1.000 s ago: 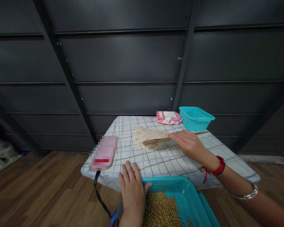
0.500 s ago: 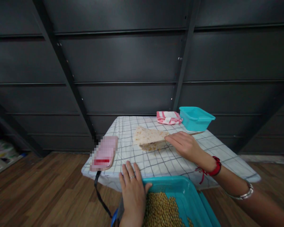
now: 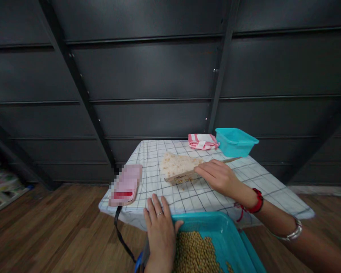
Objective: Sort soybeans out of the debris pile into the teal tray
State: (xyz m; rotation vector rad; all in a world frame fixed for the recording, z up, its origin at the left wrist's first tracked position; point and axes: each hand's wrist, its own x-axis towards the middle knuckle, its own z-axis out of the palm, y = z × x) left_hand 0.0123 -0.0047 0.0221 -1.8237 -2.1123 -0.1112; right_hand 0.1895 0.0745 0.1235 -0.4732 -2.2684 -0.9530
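Note:
My right hand (image 3: 216,176) is closed around a long, thin, brownish flat strip (image 3: 178,177), perhaps a blade or a flat stick. One end sticks out past my knuckles to the right, and the other lies along the near edge of a pale, brown-speckled, roughly triangular flat piece (image 3: 177,163) on the table. Small yellowish crumbs (image 3: 183,189) lie just in front of it. My left hand (image 3: 160,235) rests palm down with fingers stretched at the table's front edge, thumb over the rim of a teal tray (image 3: 204,217). Yellowish-brown beans (image 3: 196,250) lie in that tray.
A checked white cloth covers the table (image 3: 150,151). At the back right sit a smaller turquoise basket (image 3: 234,146) and a folded pink-and-white cloth (image 3: 203,141). To the left lies a blurred pink phone-like object (image 3: 127,182), with a black strap (image 3: 119,231) hanging below. A dark panelled wall (image 3: 147,72) stands behind.
The strip in my right hand has shifted and tilted, and its left end now shows along the near edge of the pale piece. My left hand stays in place.

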